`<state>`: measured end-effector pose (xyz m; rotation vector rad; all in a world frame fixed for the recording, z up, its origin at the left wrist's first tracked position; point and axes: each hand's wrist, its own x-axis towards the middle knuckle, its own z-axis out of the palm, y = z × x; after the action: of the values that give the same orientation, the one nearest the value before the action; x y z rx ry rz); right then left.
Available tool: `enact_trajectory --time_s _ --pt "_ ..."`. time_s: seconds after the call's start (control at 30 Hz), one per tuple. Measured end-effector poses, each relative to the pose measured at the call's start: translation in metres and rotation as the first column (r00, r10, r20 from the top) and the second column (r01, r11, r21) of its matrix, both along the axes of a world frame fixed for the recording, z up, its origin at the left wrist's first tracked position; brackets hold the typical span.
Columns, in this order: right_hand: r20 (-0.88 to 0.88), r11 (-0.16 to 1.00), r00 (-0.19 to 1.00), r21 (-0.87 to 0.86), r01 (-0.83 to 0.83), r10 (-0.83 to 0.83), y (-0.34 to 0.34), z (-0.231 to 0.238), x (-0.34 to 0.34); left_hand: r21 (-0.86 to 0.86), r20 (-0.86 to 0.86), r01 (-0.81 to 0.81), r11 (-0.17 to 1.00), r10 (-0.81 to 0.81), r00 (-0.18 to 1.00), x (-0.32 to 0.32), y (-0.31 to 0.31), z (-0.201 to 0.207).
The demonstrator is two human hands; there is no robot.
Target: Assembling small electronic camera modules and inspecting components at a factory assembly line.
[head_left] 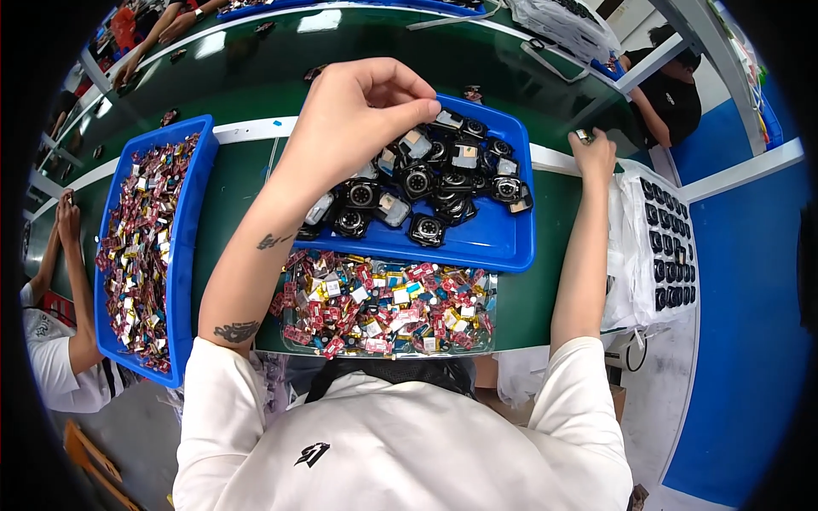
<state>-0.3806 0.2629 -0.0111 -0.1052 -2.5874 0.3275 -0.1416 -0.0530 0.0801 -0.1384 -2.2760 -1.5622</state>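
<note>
Two hands point(366, 106) point(594, 155), one right-held part point(584, 135), two nearby blue trays point(487, 242) point(193, 204)

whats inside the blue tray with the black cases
Inside the blue tray lies a loose heap of black cases, some showing round discs, others pale rectangular faces. The left hand and forearm hide much of its left end; whatever lies under the top cases is covered.

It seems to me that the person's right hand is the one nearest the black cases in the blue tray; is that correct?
Not quite: in the head view, the left hand is the one nearest the black cases in the blue tray.
</note>
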Motion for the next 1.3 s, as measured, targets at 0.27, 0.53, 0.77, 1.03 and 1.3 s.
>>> enact_trajectory --time_s 0.27,0.53,0.77,1.03,1.3 --pt "0.163 0.059 -0.006 -0.392 -0.918 0.987 -0.145 0.093 0.183 -0.05 -0.011 -0.134 0.99 0.133 0.991 0.006 -0.023 0.004" --pt "0.486 -0.184 -0.259 -0.197 -0.963 0.835 -0.164 0.06 0.251 0.043 -0.216 -0.022 0.999 0.031 0.976 0.009 -0.009 0.009" --pt "0.427 -0.155 -0.294 -0.331 -0.931 0.855 -0.167 0.063 0.244 0.045 -0.156 -0.018 0.999 0.025 0.987 0.011 -0.006 0.007" --pt "0.415 -0.116 -0.156 -0.12 -0.986 0.896 -0.167 0.067 0.242 0.035 -0.072 -0.036 0.999 0.038 0.997 0.01 -0.006 0.007" --pt "0.241 -0.269 -0.348 -0.307 -0.913 0.906 -0.169 0.063 0.239 0.037 -0.07 -0.01 0.999 0.012 0.997 0.011 -0.003 0.012"
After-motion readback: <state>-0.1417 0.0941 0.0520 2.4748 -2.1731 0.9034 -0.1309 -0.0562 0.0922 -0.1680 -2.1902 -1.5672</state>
